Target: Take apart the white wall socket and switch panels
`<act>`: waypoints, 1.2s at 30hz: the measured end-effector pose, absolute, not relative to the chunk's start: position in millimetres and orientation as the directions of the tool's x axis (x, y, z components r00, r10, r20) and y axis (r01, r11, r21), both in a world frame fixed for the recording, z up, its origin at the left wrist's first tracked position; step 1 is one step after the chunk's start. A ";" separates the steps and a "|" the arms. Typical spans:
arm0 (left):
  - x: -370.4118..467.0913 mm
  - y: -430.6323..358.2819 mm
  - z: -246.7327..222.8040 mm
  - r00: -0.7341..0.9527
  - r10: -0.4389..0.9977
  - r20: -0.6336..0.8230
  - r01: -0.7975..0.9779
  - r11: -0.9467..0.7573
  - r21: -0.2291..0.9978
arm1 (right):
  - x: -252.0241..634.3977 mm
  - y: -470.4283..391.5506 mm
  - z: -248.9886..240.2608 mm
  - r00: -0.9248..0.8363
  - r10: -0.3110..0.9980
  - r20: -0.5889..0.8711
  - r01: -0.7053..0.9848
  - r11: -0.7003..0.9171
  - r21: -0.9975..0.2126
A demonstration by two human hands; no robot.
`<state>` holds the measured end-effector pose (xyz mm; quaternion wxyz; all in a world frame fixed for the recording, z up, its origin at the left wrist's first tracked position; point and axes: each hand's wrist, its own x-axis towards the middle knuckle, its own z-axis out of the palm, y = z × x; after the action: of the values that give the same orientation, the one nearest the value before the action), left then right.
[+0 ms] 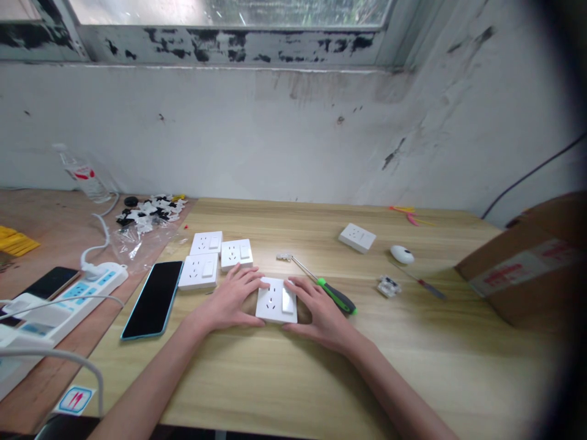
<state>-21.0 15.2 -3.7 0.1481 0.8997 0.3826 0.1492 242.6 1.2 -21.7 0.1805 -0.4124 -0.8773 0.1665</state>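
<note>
A white socket panel with a switch (276, 300) lies face up on the wooden table, between my two hands. My left hand (233, 297) grips its left edge, thumb at the near corner and fingers at the far corner. On the right edge, my right hand (317, 308) holds it the same way. A green and black screwdriver (337, 297) lies just beyond my right hand, its tip near a small metal piece (284, 257). Left of my hands sit three similar white panels (197, 271), close together.
A black phone (153, 299) lies at the left, beside a power strip (87, 293) with cables. Farther back are small plastic parts (151, 211) and a bottle (87, 177). At right: another panel (357, 238), a white mouse (402, 254), a small module (389, 286), a second screwdriver (431, 289) and a cardboard box (527, 269).
</note>
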 end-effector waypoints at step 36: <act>-18.7 12.5 -7.0 0.664 0.720 0.201 0.613 -0.679 0.404 | 244.6 -4.5 -15.9 -0.524 0.786 0.328 0.451 0.583 -0.676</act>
<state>-18.7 12.5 -7.0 0.1527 0.8994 0.3706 0.1744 244.6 -4.5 -15.9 0.3156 -0.3719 -0.8318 0.2650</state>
